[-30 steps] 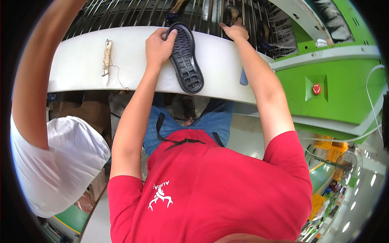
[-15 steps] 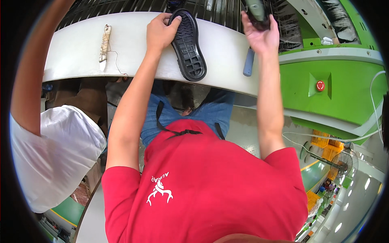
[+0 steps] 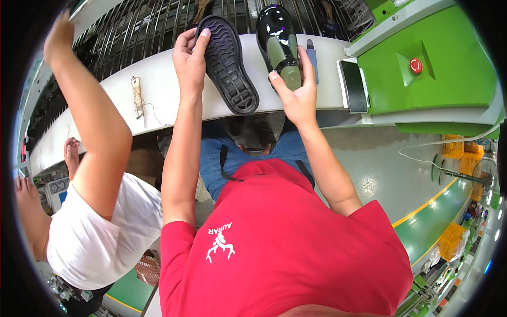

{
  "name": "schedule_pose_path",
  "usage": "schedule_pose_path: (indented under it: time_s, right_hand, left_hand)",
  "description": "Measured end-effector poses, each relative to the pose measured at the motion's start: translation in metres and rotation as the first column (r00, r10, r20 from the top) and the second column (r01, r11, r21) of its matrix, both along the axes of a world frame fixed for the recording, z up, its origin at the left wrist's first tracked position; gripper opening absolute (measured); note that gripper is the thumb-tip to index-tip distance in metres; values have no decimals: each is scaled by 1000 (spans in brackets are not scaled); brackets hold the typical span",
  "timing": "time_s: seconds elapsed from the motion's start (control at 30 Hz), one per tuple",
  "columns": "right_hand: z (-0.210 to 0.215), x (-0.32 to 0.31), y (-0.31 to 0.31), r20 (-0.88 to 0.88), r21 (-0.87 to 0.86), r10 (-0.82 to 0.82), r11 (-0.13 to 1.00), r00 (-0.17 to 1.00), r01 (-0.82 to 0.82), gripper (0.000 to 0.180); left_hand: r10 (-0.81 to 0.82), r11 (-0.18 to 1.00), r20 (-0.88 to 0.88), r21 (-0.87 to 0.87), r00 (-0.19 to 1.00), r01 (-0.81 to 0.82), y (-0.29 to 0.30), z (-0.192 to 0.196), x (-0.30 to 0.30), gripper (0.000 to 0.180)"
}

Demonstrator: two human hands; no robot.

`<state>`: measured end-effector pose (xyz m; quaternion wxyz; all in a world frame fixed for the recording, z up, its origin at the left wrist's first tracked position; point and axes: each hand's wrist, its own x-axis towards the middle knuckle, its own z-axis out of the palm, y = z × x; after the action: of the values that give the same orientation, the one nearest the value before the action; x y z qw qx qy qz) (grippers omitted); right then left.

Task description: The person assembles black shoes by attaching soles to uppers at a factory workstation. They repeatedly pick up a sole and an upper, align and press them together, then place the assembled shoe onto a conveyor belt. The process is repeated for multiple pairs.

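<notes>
Left hand [image 3: 190,66]: grasping the far end of a long black rubber shoe sole [image 3: 229,68], thumb on its treaded face
Sole axis: slanting, held end past the far edge of the curved white table [image 3: 163,79], grid-patterned end pointing rightward to the near edge
Right hand [image 3: 300,100]: gripping the green end of a glossy black-and-green shoe form [image 3: 277,31] between thumb and fingers
Form axis: lengthwise away from the person, rounded black end pointing beyond the far edge, right of the sole
</notes>
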<state>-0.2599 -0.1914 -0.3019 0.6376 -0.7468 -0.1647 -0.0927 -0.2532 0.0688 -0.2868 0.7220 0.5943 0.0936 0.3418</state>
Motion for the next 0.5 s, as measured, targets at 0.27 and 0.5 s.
schedule_pose_path:
  time_s: [0.27,0.5]
  right_hand:
    - [-6,-15,1,174,-41,-26,999,984,33,90]
    - [-17,-19,-5,196,77,-37,997,980,22,89]
  left_hand:
    - [-71,997,46,44,996,69,-20,34,-4,32]
    - [-81,996,78,40,994,78,-29,53,-18,27]
